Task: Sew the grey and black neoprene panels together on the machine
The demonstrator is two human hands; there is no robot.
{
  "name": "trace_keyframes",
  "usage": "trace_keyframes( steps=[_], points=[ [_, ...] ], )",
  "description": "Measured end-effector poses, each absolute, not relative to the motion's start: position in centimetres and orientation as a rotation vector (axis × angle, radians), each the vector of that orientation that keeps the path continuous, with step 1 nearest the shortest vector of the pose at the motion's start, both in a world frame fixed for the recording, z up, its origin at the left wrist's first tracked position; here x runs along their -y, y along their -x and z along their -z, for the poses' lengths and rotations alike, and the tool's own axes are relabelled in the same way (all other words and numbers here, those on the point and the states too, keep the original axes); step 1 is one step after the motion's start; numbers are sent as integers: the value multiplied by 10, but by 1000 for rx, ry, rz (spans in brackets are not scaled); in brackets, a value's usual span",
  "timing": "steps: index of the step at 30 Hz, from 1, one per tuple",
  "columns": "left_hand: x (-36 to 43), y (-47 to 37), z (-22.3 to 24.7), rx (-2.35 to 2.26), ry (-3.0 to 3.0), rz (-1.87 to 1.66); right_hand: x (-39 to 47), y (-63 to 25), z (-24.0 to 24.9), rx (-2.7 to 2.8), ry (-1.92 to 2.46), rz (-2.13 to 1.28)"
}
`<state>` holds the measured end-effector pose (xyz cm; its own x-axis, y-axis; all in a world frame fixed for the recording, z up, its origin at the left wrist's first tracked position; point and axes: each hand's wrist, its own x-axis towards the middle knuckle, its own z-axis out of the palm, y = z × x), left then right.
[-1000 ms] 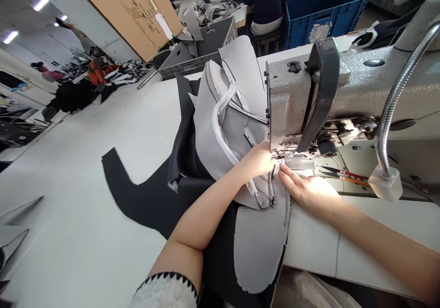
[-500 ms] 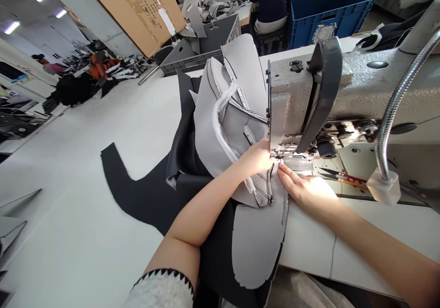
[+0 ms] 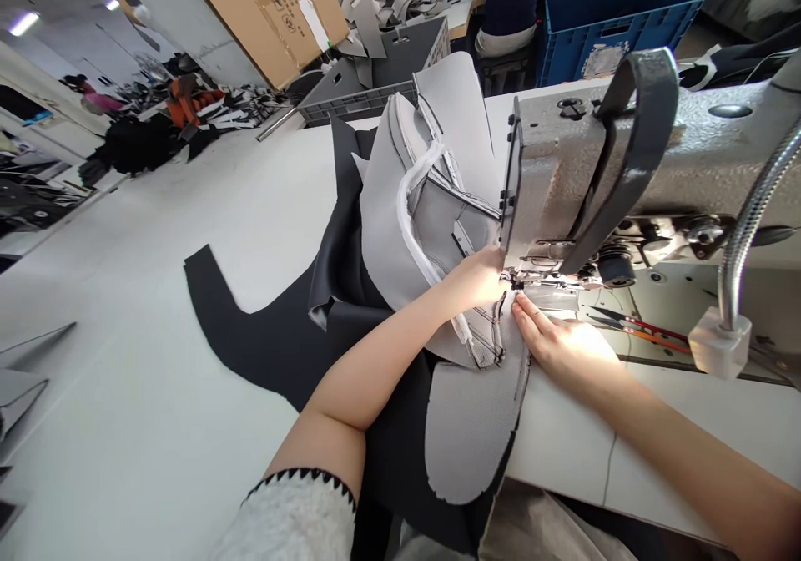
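Note:
A grey and black sewn cover [image 3: 463,427] lies partly under the head of a sewing machine [image 3: 563,169], with white piping [image 3: 410,219] curving across its folded upper part. My left hand [image 3: 479,281] is at the left of the needle area, its fingers bent on the grey fabric and partly hidden by the machine head. My right hand [image 3: 556,340] lies flat just right of the needle area, fingers stretched out together and fingertips on the fabric edge. The needle itself is too small to make out.
Thread snips [image 3: 644,327] lie on the machine bed right of my right hand. A lamp on a metal hose [image 3: 729,294] hangs at the right. Behind stand a grey crate [image 3: 356,110], a blue crate [image 3: 613,22], a cardboard box [image 3: 275,18] and a seated person [image 3: 510,10].
The view has shifted a little, so the machine appears larger and further right. Both hands keep nearly the same places at the needle area, and the fabric has barely moved.

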<state>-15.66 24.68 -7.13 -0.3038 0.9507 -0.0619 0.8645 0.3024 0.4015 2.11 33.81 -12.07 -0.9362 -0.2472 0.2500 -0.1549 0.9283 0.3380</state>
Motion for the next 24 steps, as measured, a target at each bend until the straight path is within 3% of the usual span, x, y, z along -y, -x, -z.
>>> trace_keyframes(
  steps=[24],
  points=[
    [-241,152,72,-2274,-1677,-499,-320,-41,115,2734,-299,459]
  ],
)
